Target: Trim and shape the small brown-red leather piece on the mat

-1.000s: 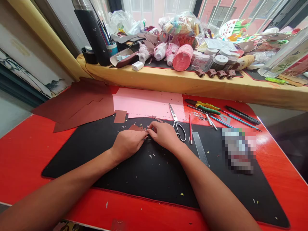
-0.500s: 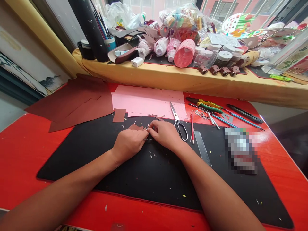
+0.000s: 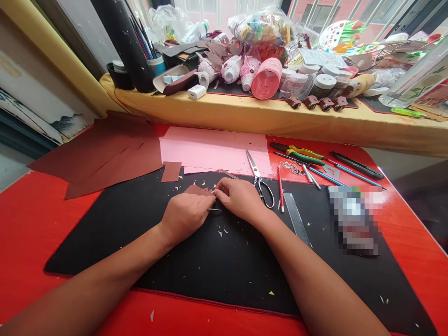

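Note:
Over the black mat (image 3: 196, 275), my left hand (image 3: 185, 215) is closed, and a small brown cut piece (image 3: 196, 189) sticks out behind its fingers. A thin metal tip (image 3: 215, 210) pokes out below that hand; the rest of the tool is hidden. Fingertip to fingertip with it, my right hand (image 3: 241, 198) pinches at the edge of the piece, and whatever lies between its fingers is too small to make out. Close by on the right are scissors (image 3: 258, 175) with their blades pointing away. Tiny paper scraps (image 3: 220, 233) lie around both hands.
Brown sheets (image 3: 115, 154) lie at the left, beside a pink sheet (image 3: 217, 147) and a small brown rectangle (image 3: 171, 171). Rightward are a red pencil (image 3: 280, 189), a ruler (image 3: 297, 219), pliers (image 3: 297, 151) and a pixelated item (image 3: 355, 219). A crowded ledge (image 3: 227, 105) runs behind.
The camera view has shifted slightly. Both hands stay together at the brown piece, the left hand turned a little, and the metal tip shows a bit lower.

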A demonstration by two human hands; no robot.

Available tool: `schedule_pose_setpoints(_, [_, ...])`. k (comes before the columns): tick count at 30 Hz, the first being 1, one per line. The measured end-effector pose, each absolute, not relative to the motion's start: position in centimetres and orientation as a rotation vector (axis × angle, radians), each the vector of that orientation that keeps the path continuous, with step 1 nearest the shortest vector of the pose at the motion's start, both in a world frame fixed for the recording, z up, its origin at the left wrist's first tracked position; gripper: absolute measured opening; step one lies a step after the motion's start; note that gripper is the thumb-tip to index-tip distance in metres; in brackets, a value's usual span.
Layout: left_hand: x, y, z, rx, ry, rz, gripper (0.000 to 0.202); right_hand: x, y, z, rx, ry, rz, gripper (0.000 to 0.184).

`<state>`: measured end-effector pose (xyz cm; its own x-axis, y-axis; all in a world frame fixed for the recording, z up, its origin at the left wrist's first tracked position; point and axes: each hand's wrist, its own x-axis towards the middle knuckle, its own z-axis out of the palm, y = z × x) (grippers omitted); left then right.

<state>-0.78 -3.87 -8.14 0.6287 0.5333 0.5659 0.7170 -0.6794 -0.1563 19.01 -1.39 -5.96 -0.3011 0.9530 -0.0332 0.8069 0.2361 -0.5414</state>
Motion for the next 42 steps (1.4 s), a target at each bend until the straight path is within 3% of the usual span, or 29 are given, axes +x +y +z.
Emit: schedule_pose_setpoints(42, [-2.0,-4.4,-8.4,-2.619,-1.152,-0.566,0.034,19.3,-1.2,-5.6,-1.617,-2.151,0.791,0.018])
